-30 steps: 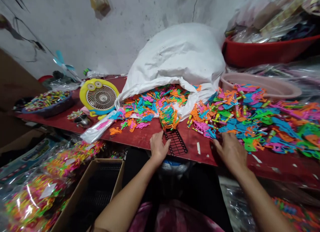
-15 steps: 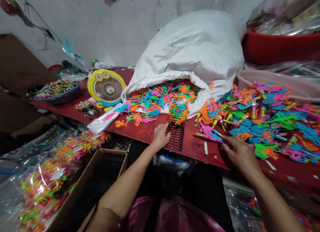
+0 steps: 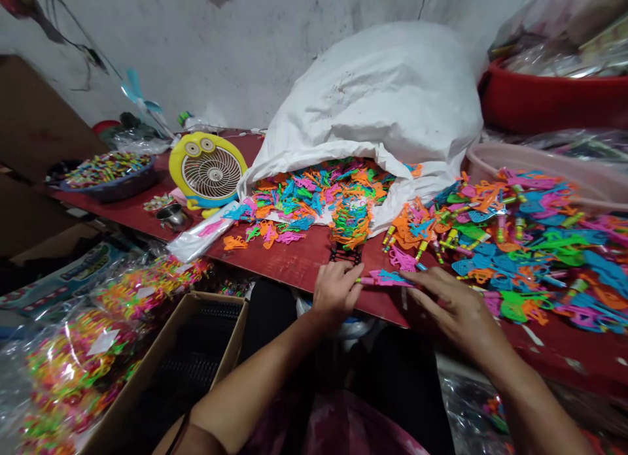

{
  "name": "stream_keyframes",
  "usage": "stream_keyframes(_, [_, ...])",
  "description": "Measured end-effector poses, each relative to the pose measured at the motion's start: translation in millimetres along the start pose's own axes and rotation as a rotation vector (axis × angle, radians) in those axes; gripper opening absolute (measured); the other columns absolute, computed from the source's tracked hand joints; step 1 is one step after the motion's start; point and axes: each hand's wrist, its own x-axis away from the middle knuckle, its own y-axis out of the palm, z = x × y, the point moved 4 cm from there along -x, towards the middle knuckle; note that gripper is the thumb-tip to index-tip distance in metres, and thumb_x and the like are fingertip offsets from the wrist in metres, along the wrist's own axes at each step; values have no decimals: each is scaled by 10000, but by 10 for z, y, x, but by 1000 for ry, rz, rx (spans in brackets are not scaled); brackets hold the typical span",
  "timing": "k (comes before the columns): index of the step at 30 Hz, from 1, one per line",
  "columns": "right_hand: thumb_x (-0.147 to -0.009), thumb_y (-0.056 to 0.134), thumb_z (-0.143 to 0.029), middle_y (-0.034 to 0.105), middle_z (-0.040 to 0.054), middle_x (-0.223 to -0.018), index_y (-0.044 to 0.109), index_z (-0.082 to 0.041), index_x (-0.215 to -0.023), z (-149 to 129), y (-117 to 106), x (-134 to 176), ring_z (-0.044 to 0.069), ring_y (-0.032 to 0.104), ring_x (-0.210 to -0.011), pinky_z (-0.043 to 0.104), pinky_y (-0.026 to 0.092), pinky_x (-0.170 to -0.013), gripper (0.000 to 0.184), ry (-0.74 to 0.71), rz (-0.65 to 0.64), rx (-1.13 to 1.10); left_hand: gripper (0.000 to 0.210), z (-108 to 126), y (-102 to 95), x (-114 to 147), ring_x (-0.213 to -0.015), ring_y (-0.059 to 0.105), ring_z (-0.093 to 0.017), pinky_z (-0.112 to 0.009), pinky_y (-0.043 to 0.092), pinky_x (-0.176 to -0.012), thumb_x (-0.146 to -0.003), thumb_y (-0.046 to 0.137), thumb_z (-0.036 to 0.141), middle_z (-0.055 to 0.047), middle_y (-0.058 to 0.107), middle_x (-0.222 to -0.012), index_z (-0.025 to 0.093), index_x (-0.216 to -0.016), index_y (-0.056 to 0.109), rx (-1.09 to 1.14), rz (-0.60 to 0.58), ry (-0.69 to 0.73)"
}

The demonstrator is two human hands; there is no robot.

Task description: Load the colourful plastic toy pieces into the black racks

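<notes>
In front of the bag [image 3: 387, 82], left hand [image 3: 336, 290] and right hand [image 3: 458, 304] fingers pinch a bright toy [image 3: 391, 278], probably keeping it steady.

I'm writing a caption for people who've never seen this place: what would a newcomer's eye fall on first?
Probably the big white sack on the red table, with bright plastic pieces at its open end. Left of it stands a yellow cartoon-style fan. In front, the left hand and right hand are at either end of a pink-and-blue piece.
</notes>
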Motion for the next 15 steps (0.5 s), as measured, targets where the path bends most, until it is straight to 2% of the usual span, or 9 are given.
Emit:
stream_keyframes(3, [-894,554,-385,633,59,-917,664,-264,-1177,-93,61,-44,185,610,-815,308,492,-704,327,67,91,-125,287,17,65,6,-853,614,-205,-362,405,-762,-938,512,320,-72,711,-897,212,-1141,683,-6,-7,41])
stream_keyframes(5, [-859,603,-411,637,56,-953,586,-249,-1260,-81,187,-25,173,620,-789,302,512,-674,432,232,251,-315,264,3,83,23,-798,616,-191,-353,393,-720,-938,524,312,-66,716,-850,201,-1101,699,24,54,-8])
stream_keyframes(7, [-809,658,-456,649,58,-944,539,-215,-1273,-62,420,23,169,631,-753,295,526,-634,536,402,369,-536,243,-4,99,43,-759,617,-181,-345,386,-689,-933,536,293,-60,719,-833,196,-1075,708,63,135,-87])
stream_keyframes(9, [-749,703,-499,670,66,-888,609,-180,-1118,-86,700,45,178,632,-734,297,529,-625,497,466,340,-641,236,21,130,54,-746,621,-180,-344,385,-681,-930,530,276,-56,720,-820,199,-1058,713,88,183,-120])
stream_keyframes(11, [-745,695,-516,675,62,-819,664,-173,-928,-112,911,48,185,619,-721,310,522,-647,391,466,283,-597,246,63,165,52,-747,622,-186,-351,388,-691,-933,505,256,-58,717,-800,204,-1048,716,86,186,-109])
stream_keyframes(13, [-787,654,-507,676,55,-802,685,-179,-855,-100,1001,43,191,611,-733,324,512,-684,336,450,262,-519,253,85,182,47,-747,613,-193,-361,388,-696,-926,492,235,-57,709,-781,213,-1045,715,72,163,-102])
stream_keyframes(15, [-810,634,-493,682,53,-812,696,-185,-862,-44,969,31,196,613,-740,331,508,-697,319,438,274,-477,227,68,167,48,-780,600,-205,-372,392,-712,-903,538,261,-54,706,-806,229,-1052,707,65,124,-106])
